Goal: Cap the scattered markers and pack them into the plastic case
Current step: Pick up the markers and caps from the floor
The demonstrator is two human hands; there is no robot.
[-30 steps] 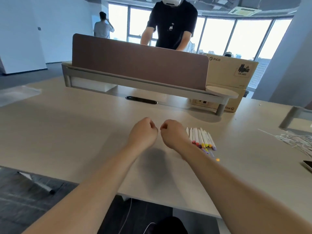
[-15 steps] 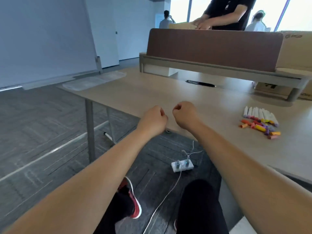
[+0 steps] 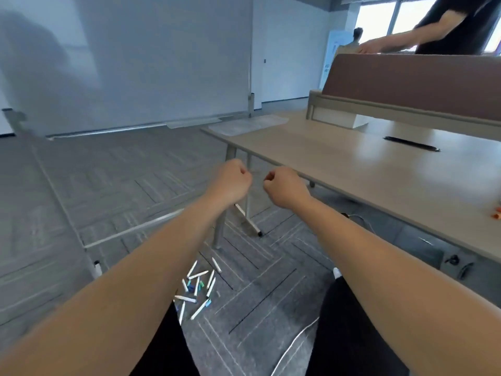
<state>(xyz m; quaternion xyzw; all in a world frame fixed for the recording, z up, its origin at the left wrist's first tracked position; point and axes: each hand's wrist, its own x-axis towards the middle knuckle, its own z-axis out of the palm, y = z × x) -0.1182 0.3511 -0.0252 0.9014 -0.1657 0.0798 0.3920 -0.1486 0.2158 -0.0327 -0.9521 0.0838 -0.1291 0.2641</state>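
Note:
My left hand (image 3: pixel 230 181) and my right hand (image 3: pixel 284 186) are held out side by side as fists, holding nothing, in the air beyond the table's left end. Below them, several white markers with blue and green caps (image 3: pixel 197 287) lie scattered on the grey carpet between my arms. An orange marker cap (image 3: pixel 496 215) shows at the right edge of the table. A transparent plastic sheet or case (image 3: pixel 248 125) lies on the table's far left corner; I cannot tell which it is.
The wooden table (image 3: pixel 352 164) runs along the right, its metal legs (image 3: pixel 220 226) near my hands. A brown divider (image 3: pixel 412 74) stands at its back, with a person behind it. A white cable (image 3: pixel 295 340) lies on the floor by my dark trouser legs.
The view has swung left and down from the tabletop to the floor. The markers on the table have left the view; the markers on the carpet now show. Both fists stay together.

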